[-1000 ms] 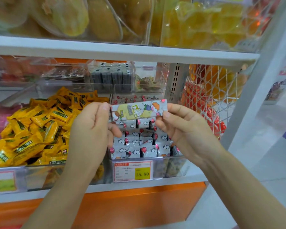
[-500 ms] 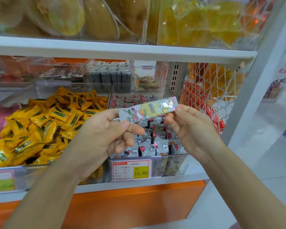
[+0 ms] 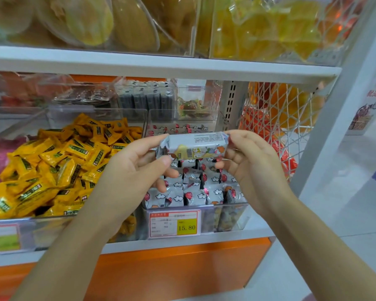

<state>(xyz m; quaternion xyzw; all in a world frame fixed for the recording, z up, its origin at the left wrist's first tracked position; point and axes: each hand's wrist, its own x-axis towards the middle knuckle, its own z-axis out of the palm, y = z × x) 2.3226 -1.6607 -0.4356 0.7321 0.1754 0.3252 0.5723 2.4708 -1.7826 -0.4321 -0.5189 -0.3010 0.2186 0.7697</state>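
Both hands grasp one snack packet (image 3: 193,146): left hand (image 3: 137,168) pinches its left end between thumb and fingers, right hand (image 3: 250,164) pinches the right end. Setting: shop shelf unit (image 3: 161,66) with white shelves, orange base panel (image 3: 172,270), pale floor (image 3: 345,213) to the right. Two clear front bins: left one heaped with yellow wrapped candies (image 3: 52,166), right bin (image 3: 232,216) holds rows of cloud-print packets (image 3: 191,196). Price tag (image 3: 174,223) reading 15.80 sits on the right bin's front. Packet is roughly level, spanning between the hands, above the right bin, clear of it.
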